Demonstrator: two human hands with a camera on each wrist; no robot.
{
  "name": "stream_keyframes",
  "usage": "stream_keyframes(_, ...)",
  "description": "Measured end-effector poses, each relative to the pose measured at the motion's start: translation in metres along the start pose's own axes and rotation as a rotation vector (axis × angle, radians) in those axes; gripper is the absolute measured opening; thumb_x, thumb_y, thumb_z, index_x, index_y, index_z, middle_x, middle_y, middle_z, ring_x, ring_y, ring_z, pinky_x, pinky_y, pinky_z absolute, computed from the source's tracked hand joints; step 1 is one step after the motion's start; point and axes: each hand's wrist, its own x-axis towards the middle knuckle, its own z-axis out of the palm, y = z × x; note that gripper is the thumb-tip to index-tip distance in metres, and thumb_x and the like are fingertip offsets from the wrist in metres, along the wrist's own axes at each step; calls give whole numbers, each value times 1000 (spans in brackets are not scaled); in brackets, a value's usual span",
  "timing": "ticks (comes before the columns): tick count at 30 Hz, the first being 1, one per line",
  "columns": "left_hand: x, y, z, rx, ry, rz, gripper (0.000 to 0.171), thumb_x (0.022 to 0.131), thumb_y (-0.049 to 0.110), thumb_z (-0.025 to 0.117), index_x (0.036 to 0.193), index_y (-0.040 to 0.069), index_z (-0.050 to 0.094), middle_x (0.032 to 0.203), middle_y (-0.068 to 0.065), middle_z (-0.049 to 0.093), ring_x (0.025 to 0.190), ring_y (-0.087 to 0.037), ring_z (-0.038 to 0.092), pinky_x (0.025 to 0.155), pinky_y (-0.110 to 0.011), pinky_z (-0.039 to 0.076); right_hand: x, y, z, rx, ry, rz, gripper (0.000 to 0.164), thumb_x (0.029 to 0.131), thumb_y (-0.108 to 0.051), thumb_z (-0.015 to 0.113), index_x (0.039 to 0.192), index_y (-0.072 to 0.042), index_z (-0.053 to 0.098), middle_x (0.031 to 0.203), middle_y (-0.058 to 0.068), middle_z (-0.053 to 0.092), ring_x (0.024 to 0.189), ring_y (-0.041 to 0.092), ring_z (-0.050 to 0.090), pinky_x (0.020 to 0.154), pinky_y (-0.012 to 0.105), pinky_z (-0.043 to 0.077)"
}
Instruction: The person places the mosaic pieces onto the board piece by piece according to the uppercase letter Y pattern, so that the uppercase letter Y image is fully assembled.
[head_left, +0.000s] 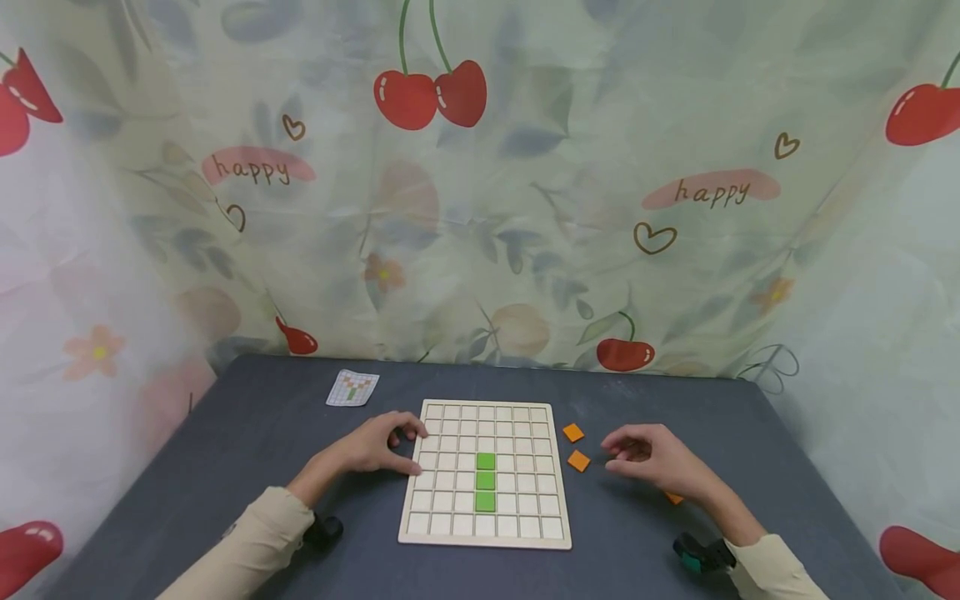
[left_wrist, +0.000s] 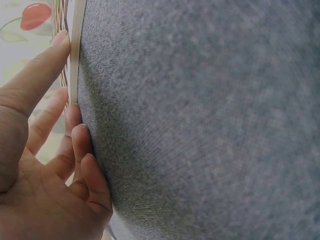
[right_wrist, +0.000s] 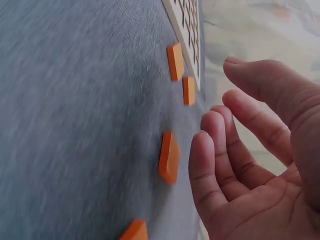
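Observation:
A pale wooden grid board [head_left: 528,504] lies on the dark table, with a column of three green square tiles [head_left: 486,480] set in its cells. My left hand [head_left: 375,443] rests at the board's left edge, thumb and fingertips touching the rim; the left wrist view shows them along the board's side [left_wrist: 76,55]. To the right of the board, my right hand [head_left: 656,454] hovers over the table with loosely bent fingers and nothing between them. Two orange square tiles [head_left: 576,447] lie between it and the board. Below this hand, another orange tile [head_left: 674,498] is partly hidden.
A small card [head_left: 352,388] with a coloured grid pattern lies behind the board on the left. In the right wrist view, several orange tiles [right_wrist: 170,157] are spread along the dark cloth [right_wrist: 90,120]. A printed curtain [head_left: 480,250] hangs behind the table.

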Motion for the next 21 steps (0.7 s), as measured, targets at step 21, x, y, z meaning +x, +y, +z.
stream_keyframes(21,-1,-1,0,7,-1,4,44,83,27,88,117,10,66,104,-3,56,88,-24,51,80,-39,42,-51,29,-37,46,-24,24,30,93,-7,75,118,8,66,110,21,66,88,18,66,72,33,56)
